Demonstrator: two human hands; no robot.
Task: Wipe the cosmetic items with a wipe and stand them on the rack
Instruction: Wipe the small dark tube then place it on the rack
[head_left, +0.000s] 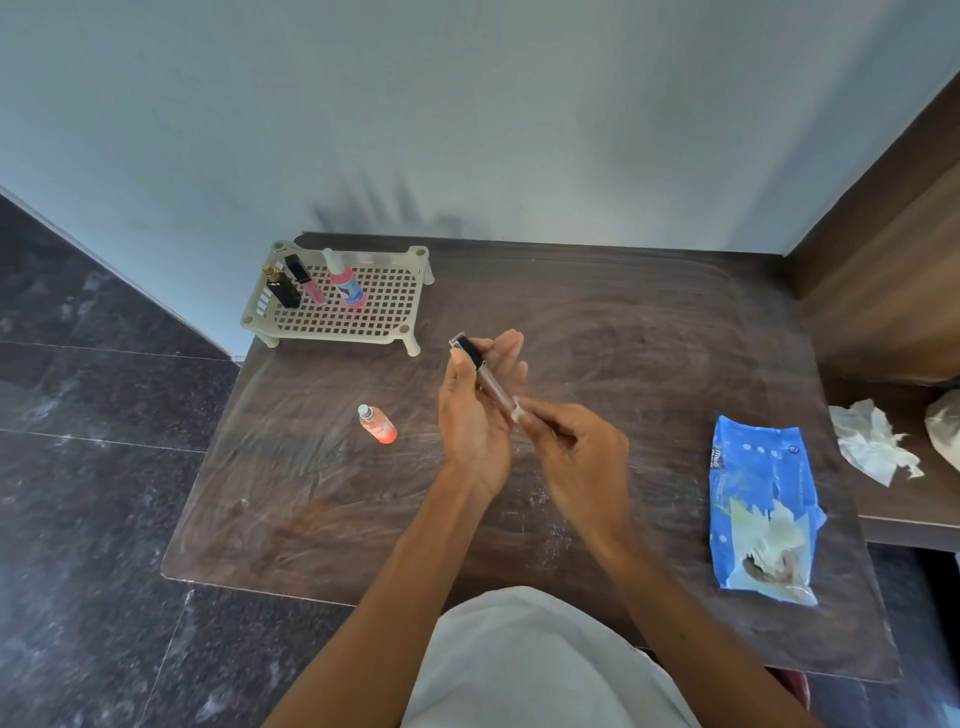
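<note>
Surface (623, 338) of dark wood fills the middle of the view, set against a blue wall (467, 130). On its right side lies a blue pack (753, 467) of wipes, torn open. Past its right edge, on a wooden ledge (883, 499), sits a heap of crumpled used wipes (872, 447). At the far left corner stands the rack (363, 325), a pale plastic grid on short legs. Three items stand upright along its left part: a black flask (280, 288) with a gold cap, a pink gloss (307, 285) with a black cap, and a pink spray (349, 287) with a blue label. The left hand (475, 415) is raised above the middle of the surface, thumb and fingers curled round a slim tube (485, 376) whose black cap points away toward the rack. The right hand (576, 447) pinches a small white wipe (518, 413) against the tube's lower end. A small orange bottle (378, 425) with a clear cap lies on its side on the surface, just left of the hands, apparently yet to be wiped. The tube looks light, rigid and smooth, so a damp wipe may make it slippery. Holding it near the squarer cap should keep it from turning while the wipe runs along the barrel. Its narrow base will probably make it tippy on the open grid, so it wants setting down squarely.
</note>
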